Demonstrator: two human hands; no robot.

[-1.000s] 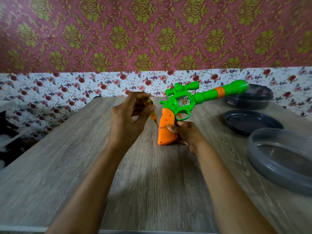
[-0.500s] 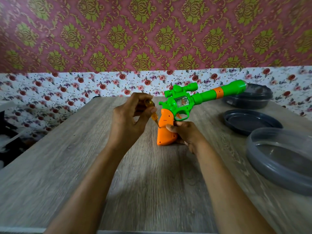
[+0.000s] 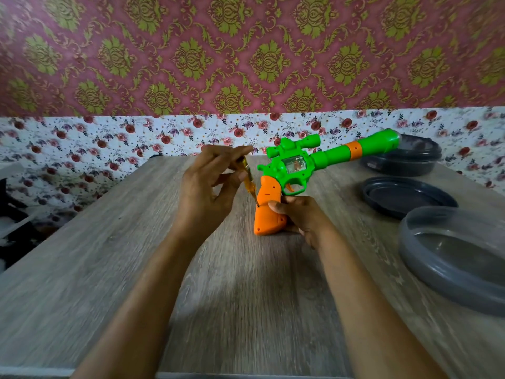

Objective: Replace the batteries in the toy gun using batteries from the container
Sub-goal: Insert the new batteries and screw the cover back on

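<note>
R hand (image 3: 300,214) fingers grip the orange handle of the toy gun (image 3: 295,170), butt braced on the table (image 3: 109,269) to steady it. L hand (image 3: 207,192) fingers pinch the amber screwdriver (image 3: 249,181), tip in the handle's screw recess, likely to free the batt. cover. Vs 1 s ago: gun posn unchanged, L fingers re-set on the driver.

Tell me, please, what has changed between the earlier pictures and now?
Very little. The left hand brought the yellow screwdriver slightly down and to the right, so its tip now meets the left edge of the orange grip of the toy gun. Unchanged: the right hand holds the grip, and the gun stands upright with its butt on the table.
</note>
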